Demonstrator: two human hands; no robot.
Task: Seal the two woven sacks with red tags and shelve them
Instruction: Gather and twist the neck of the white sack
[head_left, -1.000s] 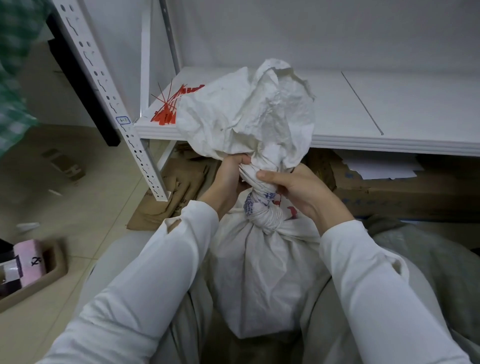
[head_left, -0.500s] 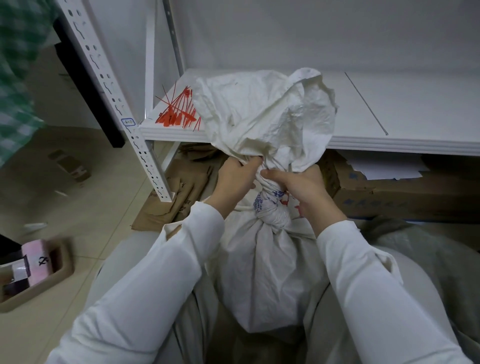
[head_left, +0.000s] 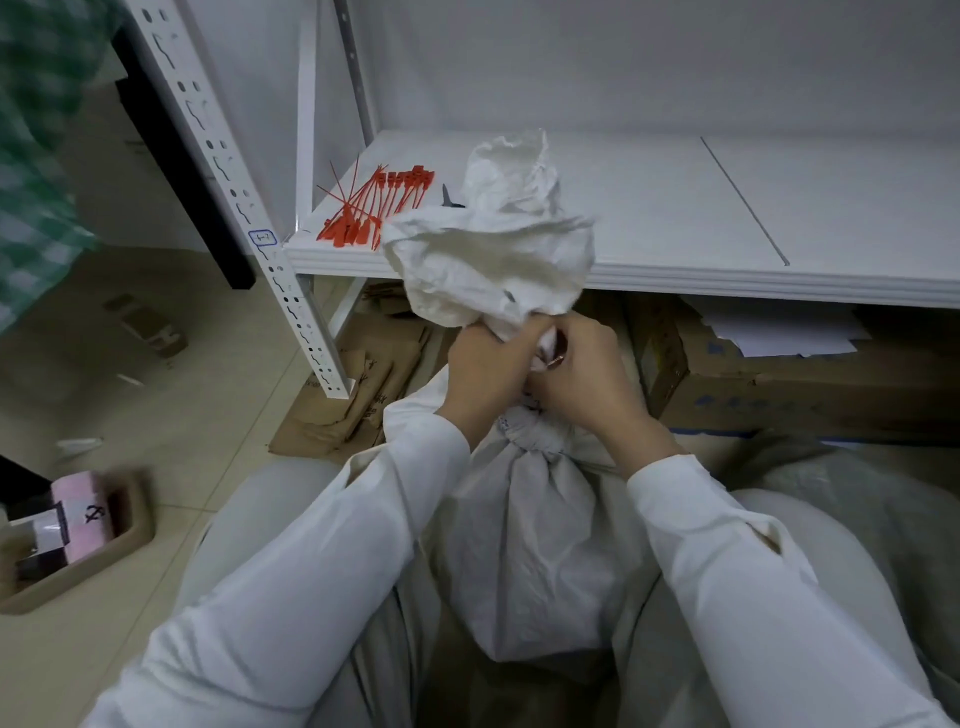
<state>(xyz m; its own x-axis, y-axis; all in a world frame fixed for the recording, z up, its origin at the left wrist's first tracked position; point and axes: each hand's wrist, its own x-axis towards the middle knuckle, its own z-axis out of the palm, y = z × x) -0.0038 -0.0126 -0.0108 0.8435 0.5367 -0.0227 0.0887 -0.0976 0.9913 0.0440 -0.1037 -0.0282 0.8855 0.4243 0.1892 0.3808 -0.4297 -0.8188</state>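
Head view is showing the left hand (head_left: 485, 374) and right hand (head_left: 589, 382) both gripping the twisted neck of the woven sack (head_left: 540, 545) between the person's knees, so holding that twist tight while fetching one of the red tags (head_left: 374, 208) from the shelf (head_left: 675, 208) seems wise.

A white shelf (head_left: 727, 218) spans twelve to two o'clock, its flat surface open to the right of the woven sack (head_left: 488, 260), whose crumpled top rises across the shelf's front edge at twelve. A heap of red tags (head_left: 371, 208) lies on its near left corner at eleven. A perforated post (head_left: 228, 171) slants at ten o'clock. A cardboard box (head_left: 779, 389) fills the space under the shelf at two.
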